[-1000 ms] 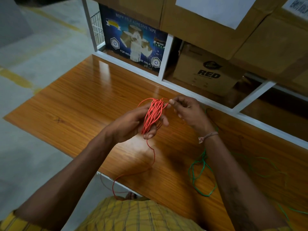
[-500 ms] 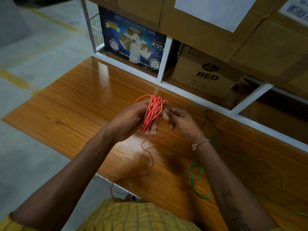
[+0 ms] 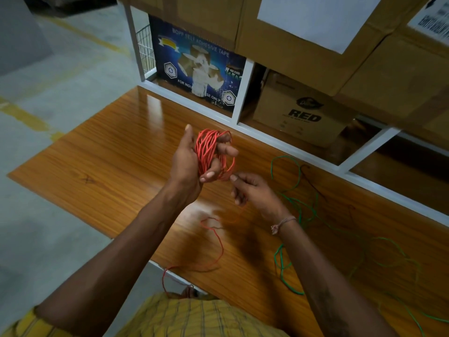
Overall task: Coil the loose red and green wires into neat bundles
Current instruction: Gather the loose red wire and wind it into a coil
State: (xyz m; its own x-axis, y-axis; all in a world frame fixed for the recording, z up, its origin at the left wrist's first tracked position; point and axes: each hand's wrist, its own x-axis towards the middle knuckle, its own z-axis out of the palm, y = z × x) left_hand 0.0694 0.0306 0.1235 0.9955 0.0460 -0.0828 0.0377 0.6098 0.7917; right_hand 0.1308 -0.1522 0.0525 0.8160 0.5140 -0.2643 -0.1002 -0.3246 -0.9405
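Observation:
My left hand [image 3: 187, 164] is raised above the wooden table [image 3: 116, 166] with the red wire coil [image 3: 206, 149] wound around its fingers. My right hand [image 3: 252, 193] sits just below and right of the coil, thumb and forefinger pinching the red strand that leads off it. The loose red wire tail [image 3: 218, 242] runs down across the table and over its near edge. The green wire [image 3: 298, 205] lies loose and tangled on the table to the right, partly behind my right forearm.
A white shelf frame [image 3: 243, 93] runs along the back of the table, holding a blue adhesive-tape box [image 3: 194, 69] and a cardboard box marked RED [image 3: 301, 110]. Large cardboard boxes [image 3: 315, 45] overhang above. Concrete floor [image 3: 48, 93] lies to the left.
My left hand has lifted and turned the red coil more upright. My right hand dropped from the coil's top to below it, drawing the strand around. The loose tail has shortened.

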